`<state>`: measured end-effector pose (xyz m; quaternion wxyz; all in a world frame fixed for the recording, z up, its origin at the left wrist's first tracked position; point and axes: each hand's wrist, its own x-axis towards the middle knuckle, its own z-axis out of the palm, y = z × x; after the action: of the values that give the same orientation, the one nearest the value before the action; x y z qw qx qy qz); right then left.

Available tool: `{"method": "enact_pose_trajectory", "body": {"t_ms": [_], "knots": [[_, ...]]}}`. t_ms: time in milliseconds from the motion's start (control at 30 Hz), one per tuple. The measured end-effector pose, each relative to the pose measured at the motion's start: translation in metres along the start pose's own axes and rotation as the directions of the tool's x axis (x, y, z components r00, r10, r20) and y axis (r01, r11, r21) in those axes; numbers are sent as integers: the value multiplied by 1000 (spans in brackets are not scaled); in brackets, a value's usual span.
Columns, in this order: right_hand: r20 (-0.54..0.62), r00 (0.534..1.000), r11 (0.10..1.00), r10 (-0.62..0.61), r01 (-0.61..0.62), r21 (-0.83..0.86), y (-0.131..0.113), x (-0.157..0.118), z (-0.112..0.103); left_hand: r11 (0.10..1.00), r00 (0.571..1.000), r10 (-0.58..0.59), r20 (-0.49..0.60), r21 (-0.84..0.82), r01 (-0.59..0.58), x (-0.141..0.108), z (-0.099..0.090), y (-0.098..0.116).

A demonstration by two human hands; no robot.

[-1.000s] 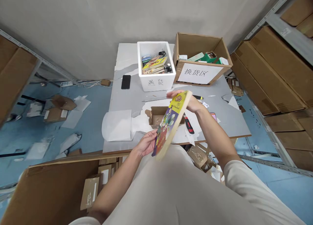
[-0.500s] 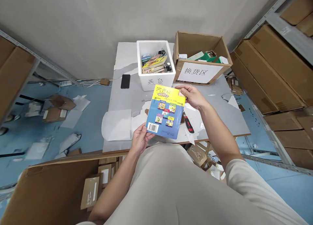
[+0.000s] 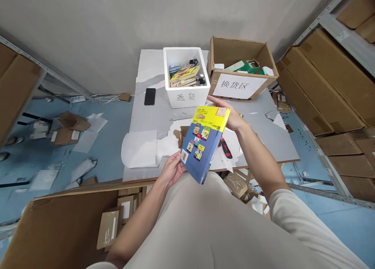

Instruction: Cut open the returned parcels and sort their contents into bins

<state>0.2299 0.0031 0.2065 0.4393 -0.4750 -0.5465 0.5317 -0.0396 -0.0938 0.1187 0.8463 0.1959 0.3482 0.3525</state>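
Between my two hands is a thin yellow-and-blue book [image 3: 202,144], tilted above the front of the table, its printed face with a barcode turned up toward me. My left hand [image 3: 172,169] pinches the book's lower left corner by the barcode. At the upper right edge, my right hand [image 3: 230,114] supports the book from behind; its index finger stretches out past the top edge, and the other fingers are partly hidden. Behind the book lies a piece of brown cardboard [image 3: 177,136]. A red-and-black utility knife [image 3: 226,148] rests just to the right.
A white foam box [image 3: 187,98] with books stands at the back, beside a labelled cardboard box [image 3: 243,87] of small packages. A black phone [image 3: 150,97] and a white sheet roll [image 3: 140,150] lie on the left. Shelves with cartons [image 3: 328,81] flank the right.
The book has tilted and turned, its lower edge dropping toward me. My right hand has shifted behind its upper right edge, with the index finger now extended.
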Motion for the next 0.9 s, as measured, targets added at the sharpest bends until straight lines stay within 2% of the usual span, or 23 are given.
{"method": "enact_pose_trajectory", "body": {"t_ms": [67,133,200,267,367,467,533,600,700,900], "knots": [[62,996,994,-72,76,-76,-5,5,7,995,993,-93,70,-12,94,1,3,-4],[131,984,988,-124,135,-79,-7,10,13,988,983,-148,107,-21,151,2,7,-8],[174,976,989,-131,140,-43,-7,15,16,982,977,-184,106,-13,187,1,10,-10],[168,980,993,-108,113,-20,-4,18,16,978,975,-207,75,18,207,0,12,-10],[95,993,996,-69,73,-47,1,22,12,991,991,-133,15,23,132,-2,10,-6],[15,1000,994,-10,12,-113,3,24,6,999,999,44,8,-23,-44,-2,4,-1],[-40,998,990,42,-47,-130,3,24,1,984,984,177,-31,35,-175,-1,0,1],[-71,993,991,98,-104,-89,3,24,-4,959,958,264,-113,138,-248,0,-2,2],[-55,984,986,167,-165,40,2,21,-10,960,950,253,-181,169,-223,3,-1,2],[-49,977,971,209,-201,129,3,18,-18,972,961,224,-161,116,-207,4,4,4]]}}
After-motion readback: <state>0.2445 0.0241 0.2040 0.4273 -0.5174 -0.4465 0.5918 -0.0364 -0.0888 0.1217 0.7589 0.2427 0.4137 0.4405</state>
